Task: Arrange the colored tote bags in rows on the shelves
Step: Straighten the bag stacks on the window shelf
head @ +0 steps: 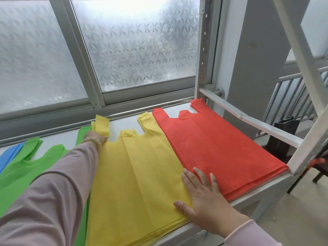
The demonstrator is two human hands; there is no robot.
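Frosted patterned glass window (134, 43): directly behind the rack.
White metal shelf rack (248, 197): carries four flat stacks of non-woven vest-handle tote bags in one row, handles toward the window.
Yellow bag stack (138, 174): centre, lying over the green stack's right edge.
Red bag stack (221, 144): far right, beside the yellow.
Green bag stack (23, 174): left of yellow.
Blue bag stack (8, 157): far left, cut off by the frame.
Right hand (200, 190): flat, fingers spread, pressing the yellow stack's near right edge, fingertips on red.
Left hand (95, 137): rests at the yellow stack's left handle; finger curl not discernible.
Cream bead bracelet (92, 140): on the left wrist.

Yellow bags (138, 174) flat beside red bags (221, 144).
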